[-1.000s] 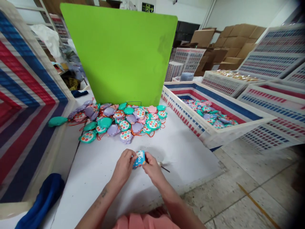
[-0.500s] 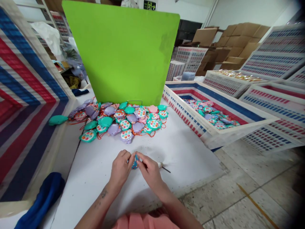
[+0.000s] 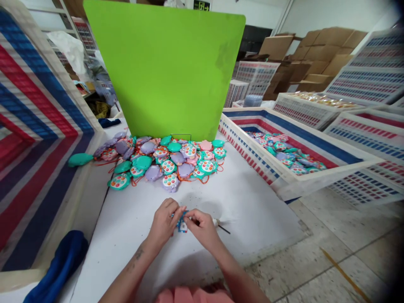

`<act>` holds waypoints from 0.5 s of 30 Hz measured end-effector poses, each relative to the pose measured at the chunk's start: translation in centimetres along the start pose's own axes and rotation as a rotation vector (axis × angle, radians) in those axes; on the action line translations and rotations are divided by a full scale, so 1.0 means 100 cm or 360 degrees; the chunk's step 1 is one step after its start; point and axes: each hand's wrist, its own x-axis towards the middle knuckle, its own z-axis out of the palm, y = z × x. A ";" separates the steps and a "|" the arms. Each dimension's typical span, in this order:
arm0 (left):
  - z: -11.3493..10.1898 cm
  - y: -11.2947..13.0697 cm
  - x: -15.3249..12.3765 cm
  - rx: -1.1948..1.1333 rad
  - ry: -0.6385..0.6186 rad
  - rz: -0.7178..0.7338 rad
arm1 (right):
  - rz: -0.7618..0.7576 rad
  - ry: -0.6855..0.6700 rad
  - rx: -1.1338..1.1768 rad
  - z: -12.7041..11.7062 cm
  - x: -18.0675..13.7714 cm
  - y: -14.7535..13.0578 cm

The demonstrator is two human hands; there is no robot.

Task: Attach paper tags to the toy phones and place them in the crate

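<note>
Between my two hands is a small blue printed piece point(image 3: 182, 226) with a white patch, like a little card or sticker sheet; its exact kind is too small to tell. My left hand point(image 3: 164, 219) is closed on its left side. The fingers of my right hand point(image 3: 202, 226) pinch at its upper right part. Just right of my right hand, a thin dark rod with a pale end point(image 3: 224, 229) lies on the white table point(image 3: 252, 214). Beyond my hands spreads a pile of turtle- and whale-shaped toys point(image 3: 153, 172) in green, purple and pink, with orange cords.
A green board point(image 3: 164, 71) stands upright behind the pile. On the right, a striped crate point(image 3: 299, 181) holds more of these toys. Another striped crate point(image 3: 41, 168) is at the left, with a dark blue cloth point(image 3: 59, 265) near it. Cartons point(image 3: 328, 52) are stacked farther back.
The blue piece now shows a white patch and sits slightly lower. My right fingers have shifted to its upper right. The whole view has moved a little.
</note>
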 end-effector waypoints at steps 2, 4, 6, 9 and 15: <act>-0.002 -0.017 0.007 0.0010 0.0036 -0.0029 | 0.0040 0.0003 0.0021 0.000 0.001 0.002; -0.006 -0.042 0.018 0.0126 0.0161 -0.0118 | 0.0070 0.0032 0.0036 -0.002 0.001 0.003; -0.011 -0.073 0.031 0.0305 0.0300 -0.0243 | 0.0105 0.0070 0.0028 -0.005 0.002 0.002; -0.016 -0.111 0.052 0.0489 0.0410 -0.0385 | 0.0157 0.0103 -0.0013 -0.009 0.002 0.002; -0.010 -0.133 0.077 0.0560 0.0394 -0.0369 | 0.0192 0.0084 -0.0032 -0.010 0.003 0.011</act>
